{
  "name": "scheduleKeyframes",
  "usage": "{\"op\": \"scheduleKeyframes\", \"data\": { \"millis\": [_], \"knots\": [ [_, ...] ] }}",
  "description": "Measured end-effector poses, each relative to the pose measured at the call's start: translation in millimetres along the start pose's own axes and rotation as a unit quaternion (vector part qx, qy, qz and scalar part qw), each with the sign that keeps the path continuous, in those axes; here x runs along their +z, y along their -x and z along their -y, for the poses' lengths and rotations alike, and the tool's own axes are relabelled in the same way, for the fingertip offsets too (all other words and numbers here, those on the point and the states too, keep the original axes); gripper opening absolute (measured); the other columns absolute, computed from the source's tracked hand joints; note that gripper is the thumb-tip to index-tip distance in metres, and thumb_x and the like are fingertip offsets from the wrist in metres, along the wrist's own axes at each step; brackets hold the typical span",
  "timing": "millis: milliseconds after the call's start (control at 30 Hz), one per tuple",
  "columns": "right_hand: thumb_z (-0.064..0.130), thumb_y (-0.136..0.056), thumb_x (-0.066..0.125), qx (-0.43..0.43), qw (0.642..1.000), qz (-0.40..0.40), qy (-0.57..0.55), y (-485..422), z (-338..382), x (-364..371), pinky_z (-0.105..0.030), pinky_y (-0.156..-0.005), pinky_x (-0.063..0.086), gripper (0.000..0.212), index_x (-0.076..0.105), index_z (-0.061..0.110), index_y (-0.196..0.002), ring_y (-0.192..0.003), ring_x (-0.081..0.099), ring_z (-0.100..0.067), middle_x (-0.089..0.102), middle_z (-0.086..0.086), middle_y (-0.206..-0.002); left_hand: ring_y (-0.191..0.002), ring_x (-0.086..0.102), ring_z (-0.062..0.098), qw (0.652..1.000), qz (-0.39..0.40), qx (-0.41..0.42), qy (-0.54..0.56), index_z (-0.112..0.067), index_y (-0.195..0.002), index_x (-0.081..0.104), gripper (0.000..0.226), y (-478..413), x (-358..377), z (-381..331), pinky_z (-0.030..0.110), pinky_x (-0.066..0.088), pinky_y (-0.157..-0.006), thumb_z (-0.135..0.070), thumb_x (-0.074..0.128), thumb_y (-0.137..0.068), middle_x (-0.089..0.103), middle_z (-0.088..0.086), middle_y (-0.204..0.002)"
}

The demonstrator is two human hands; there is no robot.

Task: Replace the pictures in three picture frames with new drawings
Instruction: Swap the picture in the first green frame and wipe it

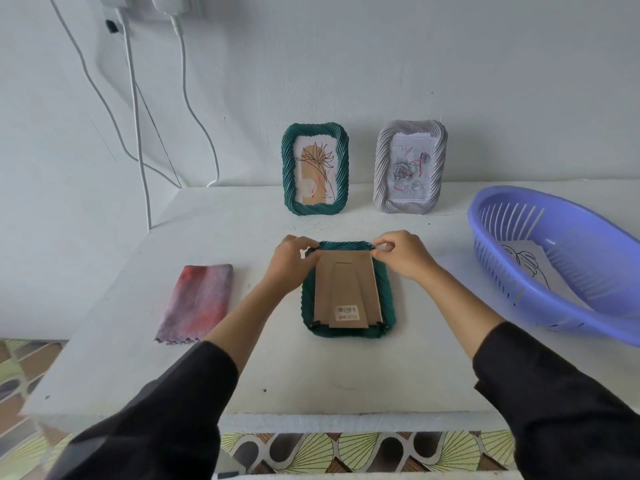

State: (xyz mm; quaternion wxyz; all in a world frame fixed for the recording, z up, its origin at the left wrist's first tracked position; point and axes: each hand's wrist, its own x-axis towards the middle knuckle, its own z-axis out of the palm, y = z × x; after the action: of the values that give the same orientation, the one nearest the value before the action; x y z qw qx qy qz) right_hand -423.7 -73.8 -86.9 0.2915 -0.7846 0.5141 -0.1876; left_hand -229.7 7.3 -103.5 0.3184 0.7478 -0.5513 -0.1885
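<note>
A dark green picture frame (386, 299) lies face down in the middle of the white table, its brown cardboard backing (346, 289) facing up with a barcode sticker near me. My left hand (291, 266) pinches at the frame's far left corner, and my right hand (403, 254) pinches at its far right corner, fingers on the small clips there. A second green frame (289, 168) with a plant drawing stands upright against the wall. Beside it stands a grey frame (381, 168) with a rose picture.
A purple plastic basket (519, 306) on the right holds a sheet with a line drawing (526, 261). A folded red and purple cloth (197, 301) lies on the left. White cables (135, 109) hang down the wall at back left. The table's front edge (346, 417) is close to me.
</note>
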Motion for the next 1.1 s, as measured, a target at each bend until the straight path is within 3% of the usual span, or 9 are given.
{"op": "scheduleKeyframes", "data": {
  "millis": [67, 167, 267, 367, 567, 967, 1100],
  "knots": [
    [0.019, -0.086, 0.061, 0.007, 1.0, 0.005, 0.002, -8, 1, 10, -0.024, -0.081, 0.038, 0.032, 0.064, 0.009, -0.117, -0.102, 0.058, -0.024, 0.064, -0.012, -0.109, -0.117, 0.049, 0.029, 0.999, 0.023, -0.019, -0.029, -0.016, -0.126, 0.056, 0.035, -13, 8, 6, 0.035, 0.04, -0.101, -0.025, 0.054, -0.092, 0.049, 0.011, -0.131],
    [0.017, -0.088, 0.059, 0.015, 1.0, -0.015, 0.01, -12, 3, 21, -0.024, -0.08, 0.038, 0.034, 0.061, 0.008, -0.12, -0.104, 0.057, -0.024, 0.063, -0.012, -0.111, -0.123, 0.044, 0.031, 0.997, 0.032, -0.019, -0.061, -0.019, -0.13, 0.053, 0.037, -22, 14, 10, 0.039, 0.036, -0.106, -0.025, 0.05, -0.093, 0.049, 0.011, -0.134],
    [0.015, -0.087, 0.061, 0.021, 0.999, -0.041, 0.016, -15, 2, 25, -0.028, -0.088, 0.043, 0.031, 0.062, 0.009, -0.117, -0.111, 0.057, -0.025, 0.063, -0.012, -0.121, -0.117, 0.049, 0.028, 0.999, 0.02, 0.0, -0.047, -0.019, -0.127, 0.057, 0.035, -24, 16, 12, 0.034, 0.038, -0.101, -0.022, 0.05, -0.093, 0.057, 0.009, -0.126],
    [0.015, -0.085, 0.063, 0.022, 0.999, -0.042, 0.022, -19, 0, 27, -0.028, -0.087, 0.043, 0.03, 0.064, 0.009, -0.115, -0.108, 0.059, -0.025, 0.064, -0.011, -0.119, -0.107, 0.054, 0.023, 0.999, 0.016, 0.015, -0.026, -0.016, -0.125, 0.059, 0.034, -25, 15, 13, 0.024, 0.037, -0.089, -0.02, 0.053, -0.092, 0.061, 0.009, -0.12],
    [0.016, -0.086, 0.062, 0.027, 0.997, -0.061, 0.031, -19, -1, 29, -0.033, -0.087, 0.047, 0.027, 0.065, 0.013, -0.112, -0.107, 0.06, -0.025, 0.065, -0.009, -0.117, -0.088, 0.049, 0.013, 0.999, 0.014, 0.034, -0.014, -0.016, -0.123, 0.061, 0.033, -26, 13, 16, 0.021, 0.037, -0.08, -0.021, 0.056, -0.091, 0.063, 0.007, -0.116],
    [0.014, -0.084, 0.064, 0.019, 0.998, -0.057, 0.013, -21, -3, 28, -0.026, -0.077, 0.043, 0.02, 0.068, 0.012, -0.104, -0.101, 0.061, -0.025, 0.068, -0.01, -0.109, -0.083, 0.048, 0.011, 0.999, 0.006, 0.051, -0.012, -0.016, -0.119, 0.064, 0.03, -27, 14, 20, 0.018, 0.034, -0.071, -0.021, 0.057, -0.09, 0.066, 0.006, -0.111],
    [0.013, -0.084, 0.064, 0.016, 0.998, -0.055, 0.012, -21, -3, 28, -0.026, -0.076, 0.044, 0.018, 0.069, 0.012, -0.102, -0.098, 0.062, -0.025, 0.068, -0.01, -0.106, -0.083, 0.049, 0.009, 0.997, -0.003, 0.07, -0.013, -0.011, -0.108, 0.07, 0.023, -26, 15, 20, 0.003, 0.032, -0.065, -0.017, 0.058, -0.089, 0.067, 0.007, -0.108]
  ]
}}
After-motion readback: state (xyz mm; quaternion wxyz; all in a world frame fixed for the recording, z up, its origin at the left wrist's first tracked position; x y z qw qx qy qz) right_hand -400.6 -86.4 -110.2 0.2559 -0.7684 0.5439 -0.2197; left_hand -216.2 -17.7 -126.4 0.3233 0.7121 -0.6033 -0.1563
